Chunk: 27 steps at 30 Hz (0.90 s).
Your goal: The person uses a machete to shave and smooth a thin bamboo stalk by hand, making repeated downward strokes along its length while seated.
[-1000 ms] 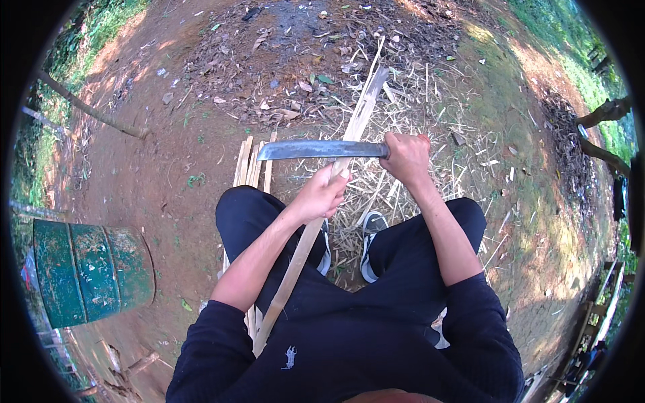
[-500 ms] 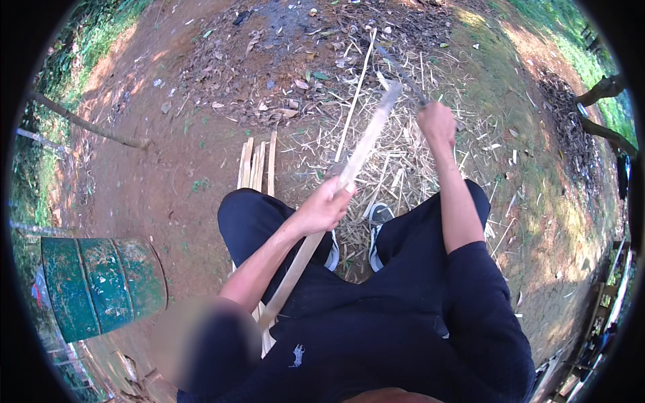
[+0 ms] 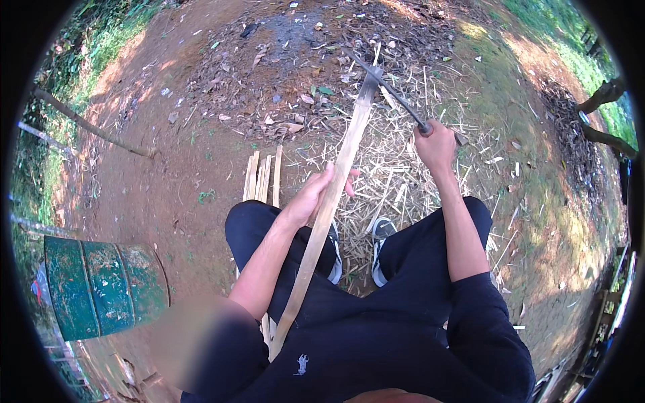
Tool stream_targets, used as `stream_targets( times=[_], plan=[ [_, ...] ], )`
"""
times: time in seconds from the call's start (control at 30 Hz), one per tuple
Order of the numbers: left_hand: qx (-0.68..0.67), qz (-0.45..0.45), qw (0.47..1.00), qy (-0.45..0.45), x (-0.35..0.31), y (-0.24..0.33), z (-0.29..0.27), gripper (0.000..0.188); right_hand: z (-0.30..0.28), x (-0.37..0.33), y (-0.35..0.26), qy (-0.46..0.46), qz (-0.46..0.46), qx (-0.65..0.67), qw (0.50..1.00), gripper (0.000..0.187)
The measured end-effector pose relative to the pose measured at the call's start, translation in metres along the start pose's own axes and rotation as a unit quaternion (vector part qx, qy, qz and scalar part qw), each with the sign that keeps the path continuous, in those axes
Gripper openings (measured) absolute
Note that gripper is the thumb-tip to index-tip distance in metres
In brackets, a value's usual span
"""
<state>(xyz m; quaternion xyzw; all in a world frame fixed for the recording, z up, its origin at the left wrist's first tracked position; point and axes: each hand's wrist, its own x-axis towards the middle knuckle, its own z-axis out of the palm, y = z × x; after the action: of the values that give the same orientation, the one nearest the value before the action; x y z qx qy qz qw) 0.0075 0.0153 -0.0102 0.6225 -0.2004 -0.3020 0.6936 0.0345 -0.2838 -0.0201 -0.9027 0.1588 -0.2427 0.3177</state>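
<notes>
My left hand (image 3: pixel 314 196) is closed around a long, flat strip of pale wood or bamboo (image 3: pixel 312 258). The strip slants from my lap, at the lower left, up and away to a darkened far end. My right hand (image 3: pixel 437 145) grips the handle of a long knife (image 3: pixel 398 98) with a dark, narrow blade. The blade points up and to the left and crosses the strip near its far end; whether it touches is hard to tell. Beneath both, pale shavings (image 3: pixel 386 188) cover the ground between and beyond my feet.
Several thin wooden slats (image 3: pixel 263 176) lie beyond and beside my left knee. A green metal drum (image 3: pixel 107 289) is on the left. Farther off at left a bare pole (image 3: pixel 94 124) slants over the soil. Dry leaves (image 3: pixel 289 126) litter the ground ahead. Dark branches (image 3: pixel 601 97) show at the right.
The strip has turned its broad face up and its far end has risen toward the blade. My left hand has shifted slightly left along it. The knife has swung left across the strip's end.
</notes>
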Motion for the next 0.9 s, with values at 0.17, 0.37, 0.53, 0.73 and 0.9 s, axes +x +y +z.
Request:
stream_targets(
  times=[0.17,0.37,0.53,0.73,0.9],
  plan=[
    [-0.167,-0.037,0.985,-0.025,0.013,0.003,0.001,0.058,0.000,-0.002,-0.003,0.002,-0.040,0.015,0.999,0.014],
    [-0.162,-0.040,0.983,0.075,0.037,0.000,0.011,0.057,-0.002,-0.003,-0.007,0.006,-0.097,-0.015,0.995,0.015],
    [-0.242,-0.032,0.970,-0.008,0.060,0.015,-0.010,0.064,-0.002,-0.004,-0.010,0.020,-0.152,-0.027,0.988,0.015],
    [-0.158,-0.129,0.978,0.026,0.066,0.018,0.007,0.040,-0.001,-0.003,-0.012,0.021,-0.175,-0.003,0.984,0.017],
    [-0.199,-0.184,0.962,-0.035,0.032,0.024,0.026,0.032,0.004,-0.007,-0.009,0.000,-0.206,-0.035,0.978,0.015]
  ],
)
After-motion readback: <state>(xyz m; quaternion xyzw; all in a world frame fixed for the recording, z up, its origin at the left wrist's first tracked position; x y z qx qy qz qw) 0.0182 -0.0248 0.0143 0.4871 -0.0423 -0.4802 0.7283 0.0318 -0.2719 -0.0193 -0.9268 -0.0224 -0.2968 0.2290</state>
